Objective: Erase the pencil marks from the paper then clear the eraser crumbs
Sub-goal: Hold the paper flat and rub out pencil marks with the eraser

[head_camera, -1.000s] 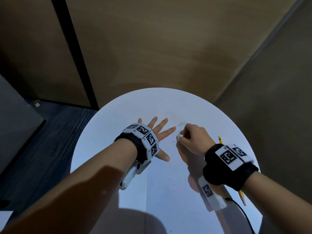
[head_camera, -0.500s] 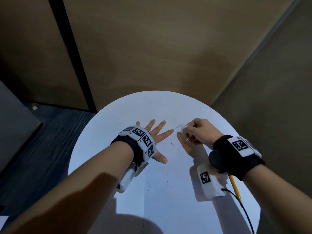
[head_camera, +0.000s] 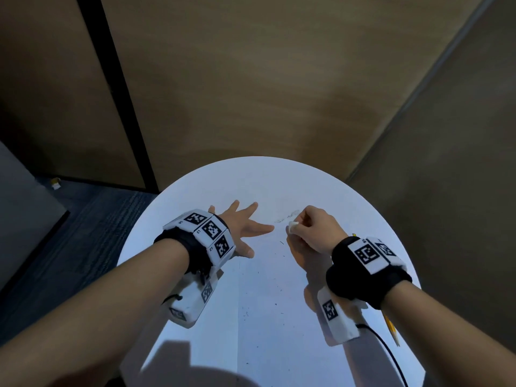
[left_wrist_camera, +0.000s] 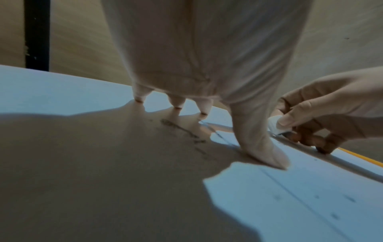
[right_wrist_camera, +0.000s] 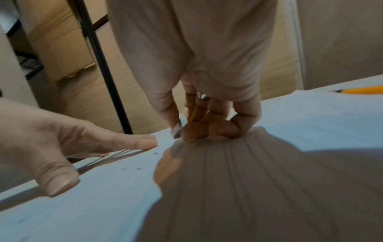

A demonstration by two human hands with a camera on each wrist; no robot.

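We see the left hand [head_camera: 242,229] spread flat, fingers pressing the paper [head_camera: 279,303] to the round counter [head_camera: 195,191]. The right hand [head_camera: 314,229] pinches a white eraser [head_camera: 292,227] just beside the left fingertips. Pencil marks [head_camera: 286,216] lie just beyond the eraser; crumbs [head_camera: 276,289] are scattered nearer the wrists.

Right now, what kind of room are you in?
Probably a small office or workroom corner, though I can't be sure. A round white table stands against plain brown wall panels, with dark carpet-like flooring beside it, and cardboard boxes nearby.
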